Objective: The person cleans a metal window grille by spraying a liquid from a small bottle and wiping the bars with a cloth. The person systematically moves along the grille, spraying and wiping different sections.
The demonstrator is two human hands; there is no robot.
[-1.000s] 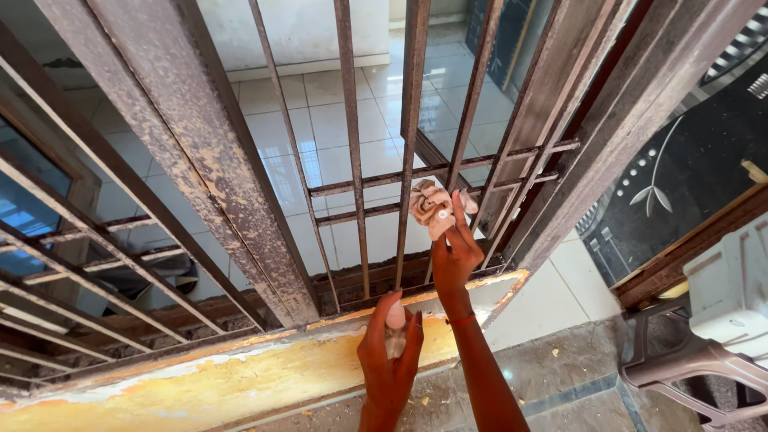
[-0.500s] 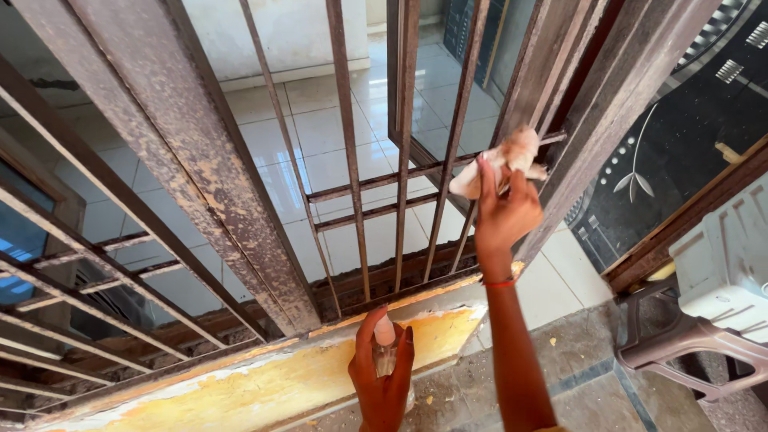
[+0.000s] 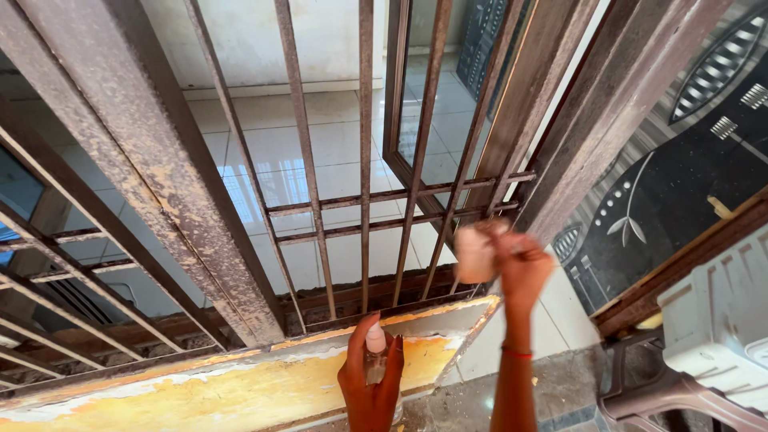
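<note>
Gripping a small spray bottle (image 3: 376, 352), the left hand (image 3: 370, 388) sits low in the view, fingers wrapped around the clear body and the thumb side running up beside the pale cap. The bottle stands roughly upright in front of the window sill (image 3: 216, 392), a long ledge with worn yellow paint and pale patches along its upper edge.

The right hand (image 3: 522, 268) is raised higher and to the right, closed around a bunched pale cloth (image 3: 476, 252). Both the cloth and the hand are blurred, so the exact fold of the fingers cannot be made out, but the cloth is clearly held in the fist. It hangs just in front of the lower part of the metal grille (image 3: 364, 184), near where the rightmost bars meet the two horizontal rails; whether it touches a bar cannot be told. A thin red band (image 3: 518, 350) circles the right wrist.

The grille's bars are brown and flaking. A thick, rusty frame post (image 3: 160, 176) crosses the left of the view on a slant. Beyond the bars lies a white tiled floor (image 3: 320, 152). At the lower right stands a grey plastic chair (image 3: 704, 336), well apart from both hands.
</note>
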